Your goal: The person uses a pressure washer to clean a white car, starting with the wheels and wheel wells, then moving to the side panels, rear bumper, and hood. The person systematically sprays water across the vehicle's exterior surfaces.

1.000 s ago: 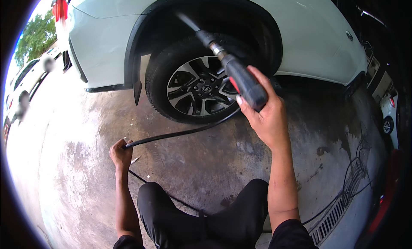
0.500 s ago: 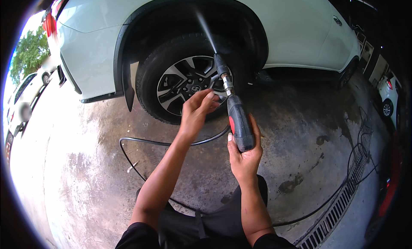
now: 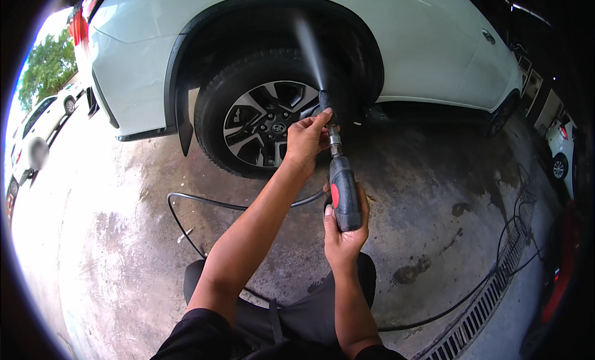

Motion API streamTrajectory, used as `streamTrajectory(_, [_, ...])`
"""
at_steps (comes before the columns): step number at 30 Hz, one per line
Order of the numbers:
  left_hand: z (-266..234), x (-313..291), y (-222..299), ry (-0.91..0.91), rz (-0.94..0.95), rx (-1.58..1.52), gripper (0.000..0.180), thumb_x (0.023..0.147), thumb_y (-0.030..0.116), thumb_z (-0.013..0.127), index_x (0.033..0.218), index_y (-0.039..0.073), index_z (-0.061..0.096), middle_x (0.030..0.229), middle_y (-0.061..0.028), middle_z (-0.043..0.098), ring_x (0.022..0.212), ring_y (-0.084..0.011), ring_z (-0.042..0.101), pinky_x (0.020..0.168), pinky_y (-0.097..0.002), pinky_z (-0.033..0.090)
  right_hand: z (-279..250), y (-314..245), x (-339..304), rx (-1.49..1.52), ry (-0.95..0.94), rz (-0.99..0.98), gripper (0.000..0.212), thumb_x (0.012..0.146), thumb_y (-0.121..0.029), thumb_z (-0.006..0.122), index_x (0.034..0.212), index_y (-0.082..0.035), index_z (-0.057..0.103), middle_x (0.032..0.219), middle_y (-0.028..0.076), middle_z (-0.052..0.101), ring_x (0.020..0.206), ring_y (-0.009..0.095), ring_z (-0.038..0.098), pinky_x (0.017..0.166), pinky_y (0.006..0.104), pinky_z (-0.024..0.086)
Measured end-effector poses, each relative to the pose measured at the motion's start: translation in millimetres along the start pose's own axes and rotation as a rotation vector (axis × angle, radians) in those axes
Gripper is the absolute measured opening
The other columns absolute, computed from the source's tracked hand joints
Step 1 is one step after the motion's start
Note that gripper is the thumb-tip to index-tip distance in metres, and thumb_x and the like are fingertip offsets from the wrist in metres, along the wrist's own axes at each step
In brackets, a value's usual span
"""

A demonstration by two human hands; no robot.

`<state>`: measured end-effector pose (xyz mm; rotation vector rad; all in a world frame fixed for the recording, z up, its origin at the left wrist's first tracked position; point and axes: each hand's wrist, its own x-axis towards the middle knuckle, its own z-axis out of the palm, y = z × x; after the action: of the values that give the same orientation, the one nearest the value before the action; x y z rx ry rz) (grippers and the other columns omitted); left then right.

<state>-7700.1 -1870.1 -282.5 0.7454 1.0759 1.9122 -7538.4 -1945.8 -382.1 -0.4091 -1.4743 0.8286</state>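
Note:
My right hand (image 3: 346, 233) is wrapped round the black and red grip of a pressure washer gun (image 3: 344, 186), which points away from me. Further along, my left hand (image 3: 308, 137) closes its thumb and fingers on the gun's nozzle end, just beyond the metal coupling. A pale fan of water spray (image 3: 310, 53) leaves the tip and goes up into the dark wheel arch (image 3: 248, 25) of a white car (image 3: 421, 44). Behind my left hand stands the car's wheel (image 3: 266, 124), with a black tyre and a silver and black rim.
A black hose (image 3: 211, 202) loops over the wet concrete floor (image 3: 124, 236). A drain grate (image 3: 474, 320) runs along the right, with more hose beside it. A mud flap (image 3: 185, 124) hangs left of the wheel. Other cars stand at far left and right.
My left hand has moved right and closed on the nozzle end of the gun. My right hand and the gun have dropped slightly nearer to me. The spray has widened.

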Motion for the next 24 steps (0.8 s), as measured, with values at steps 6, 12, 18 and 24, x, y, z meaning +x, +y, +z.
streamTrajectory(6, [5, 1, -5, -0.012, -0.026, 0.031, 0.034, 0.095, 0.038, 0.078, 0.098, 0.006, 0.069, 0.089, -0.0064, 0.072, 0.079, -0.0149, 0.07, 0.072, -0.0309, 0.058, -9, -6, -6, 0.01, 0.019, -0.003, 0.069, 0.094, 0.001, 0.07, 0.154, 0.007, 0.036, 0.139, 0.024, 0.059, 0.12, 0.026, 0.066, 0.1, 0.036, 0.057])
streamTrajectory(12, [5, 0, -9, -0.075, 0.003, 0.031, 0.03, 0.1, 0.034, 0.072, 0.11, 0.006, 0.066, 0.097, -0.0072, 0.072, 0.087, -0.0173, 0.072, 0.075, -0.0319, 0.058, -15, 5, -14, 0.051, 0.036, 0.006, 0.069, 0.094, 0.001, 0.07, 0.154, 0.008, 0.036, 0.138, 0.024, 0.06, 0.118, 0.025, 0.067, 0.097, 0.0344, 0.057])
streamTrajectory(18, [11, -3, -14, -0.118, -0.109, -0.131, 0.024, 0.102, 0.029, 0.069, 0.11, 0.007, 0.064, 0.095, -0.0049, 0.071, 0.082, -0.0164, 0.069, 0.079, -0.0346, 0.059, -21, 3, -18, 0.058, 0.064, 0.047, 0.067, 0.094, 0.002, 0.069, 0.153, 0.008, 0.037, 0.137, 0.023, 0.06, 0.115, 0.024, 0.068, 0.095, 0.0337, 0.057])
streamTrajectory(24, [11, 5, -35, -0.105, -0.086, -0.034, 0.026, 0.106, 0.03, 0.062, 0.115, 0.006, 0.062, 0.101, -0.008, 0.072, 0.091, -0.0204, 0.071, 0.086, -0.0374, 0.058, -24, 4, -21, 0.062, 0.054, 0.072, 0.067, 0.095, 0.006, 0.066, 0.154, 0.008, 0.034, 0.135, 0.023, 0.063, 0.116, 0.024, 0.067, 0.097, 0.0348, 0.056])
